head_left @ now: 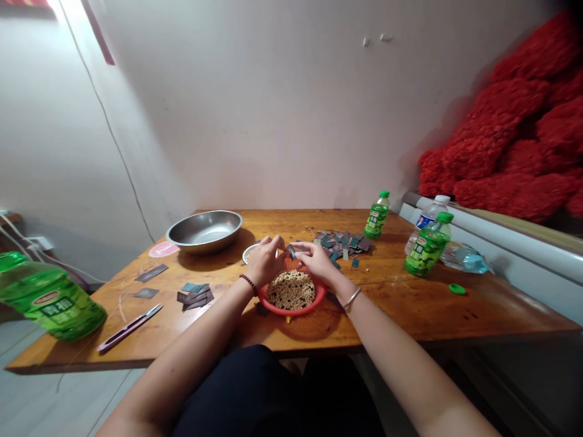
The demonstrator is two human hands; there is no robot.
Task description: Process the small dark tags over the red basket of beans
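Note:
Both my hands meet above the far side of a red plastic basket [319, 297]. My left hand [266, 262] has its fingers bent and pinched together at a small dark grey piece [292, 250], which looks like a folded sheet scrap. My right hand [314, 260] grips the same piece between thumb and fingers. Below them, small pale round beads [291, 290] with some black ones mixed in fill the basket. A white bowl [246, 254] shows partly behind my left hand. Past my right hand lies a heap of dark flat pieces [346, 243].
On the wooden table [392, 309], a steel basin [204, 233] stands back left. A small stack of dark pieces [195, 297], a pink-handled cutter [130, 328] and a large green bottle [54, 303] are left. Green bottles [377, 215] and a green cap [456, 289] are right.

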